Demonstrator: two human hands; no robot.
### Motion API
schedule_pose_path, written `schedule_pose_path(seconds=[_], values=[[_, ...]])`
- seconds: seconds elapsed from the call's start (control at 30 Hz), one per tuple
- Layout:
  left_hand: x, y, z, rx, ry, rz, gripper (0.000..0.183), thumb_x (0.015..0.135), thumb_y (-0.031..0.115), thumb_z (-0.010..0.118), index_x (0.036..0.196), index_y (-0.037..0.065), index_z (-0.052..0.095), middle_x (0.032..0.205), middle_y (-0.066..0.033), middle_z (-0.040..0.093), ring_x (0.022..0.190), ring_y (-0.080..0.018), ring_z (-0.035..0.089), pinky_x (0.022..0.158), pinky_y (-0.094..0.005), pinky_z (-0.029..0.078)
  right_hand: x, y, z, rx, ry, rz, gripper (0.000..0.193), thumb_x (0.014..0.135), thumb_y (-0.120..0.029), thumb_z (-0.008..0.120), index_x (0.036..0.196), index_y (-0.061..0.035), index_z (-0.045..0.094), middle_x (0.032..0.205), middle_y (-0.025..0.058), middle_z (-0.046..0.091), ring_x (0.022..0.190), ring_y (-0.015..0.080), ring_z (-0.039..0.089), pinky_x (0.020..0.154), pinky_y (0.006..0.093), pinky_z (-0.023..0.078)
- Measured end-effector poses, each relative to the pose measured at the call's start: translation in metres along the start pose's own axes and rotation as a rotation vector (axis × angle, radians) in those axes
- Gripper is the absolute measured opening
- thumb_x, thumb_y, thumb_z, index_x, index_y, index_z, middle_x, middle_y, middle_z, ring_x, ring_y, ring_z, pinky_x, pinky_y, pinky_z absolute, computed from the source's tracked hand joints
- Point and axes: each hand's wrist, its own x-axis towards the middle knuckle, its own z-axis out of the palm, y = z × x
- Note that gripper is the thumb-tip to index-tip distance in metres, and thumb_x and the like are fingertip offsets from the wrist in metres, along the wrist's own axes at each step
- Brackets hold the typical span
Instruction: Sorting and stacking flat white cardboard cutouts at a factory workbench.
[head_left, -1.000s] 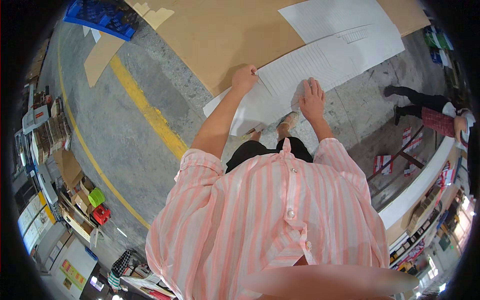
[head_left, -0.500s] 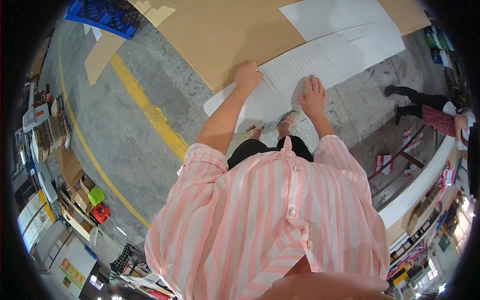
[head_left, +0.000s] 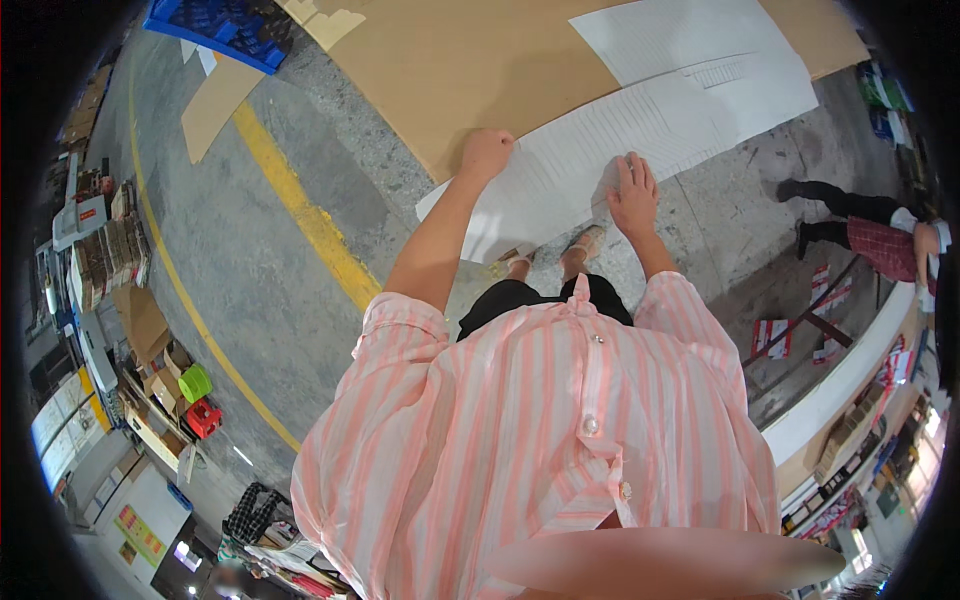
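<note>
A white sheet (head_left: pixel 570 190) with rows of fine dark lines lies across the near edge of a large brown cardboard board (head_left: pixel 460 70). Its near part overhangs toward my feet. My left hand (head_left: pixel 488 155) is closed at the sheet's far left edge, over the cardboard; the thumb side meets the sheet, and the fingertips are mostly hidden. My right hand (head_left: pixel 633 200) lies on the sheet's near edge, fingers stretched out and slightly apart, holding nothing. A second white sheet (head_left: pixel 650 35) lies on the board farther back, partly under the first.
A blue plastic crate (head_left: pixel 215 30) and a loose cardboard piece (head_left: pixel 218 105) are at the far left. A yellow line (head_left: pixel 300 215) runs along the grey floor. To the right a person (head_left: pixel 880 240) stands near a dark metal frame (head_left: pixel 810 315).
My left hand has slid slightly left along the sheet's edge. The right hand stays at nearly the same place on the sheet. The whole view has shifted a little.
</note>
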Motion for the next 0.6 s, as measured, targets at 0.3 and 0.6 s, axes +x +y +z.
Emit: schedule_pose_path(seconds=[0.3, 0.6], values=[[-0.001, 0.006, -0.001, -0.686, -0.134, -0.375, 0.008, 0.073, 0.005, 0.06, 0.08, 0.0, 0.06, 0.064, -0.0055, 0.057, 0.054, -0.0123, 0.056, 0.047, -0.0251, 0.046, 0.0, -0.002, 0.0, 0.001, 0.007, -0.014, 0.056, 0.073, -0.02, 0.058, 0.126, -0.0124, 0.041, 0.135, 0.0102, 0.033, 0.126, 0.031, 0.027, 0.098, 0.051, 0.025], [0.006, 0.01, 0.01, -0.485, -0.106, -0.3, 0.006, 0.073, 0.004, 0.061, 0.075, 0.0, 0.057, 0.063, -0.0054, 0.056, 0.051, -0.0117, 0.054, 0.043, -0.0248, 0.044, -0.001, -0.001, 0.004, -0.07, -0.012, 0.016, 0.059, 0.073, -0.021, 0.057, 0.128, -0.0125, 0.037, 0.138, 0.0099, 0.027, 0.128, 0.0316, 0.023, 0.099, 0.0546, 0.023]])
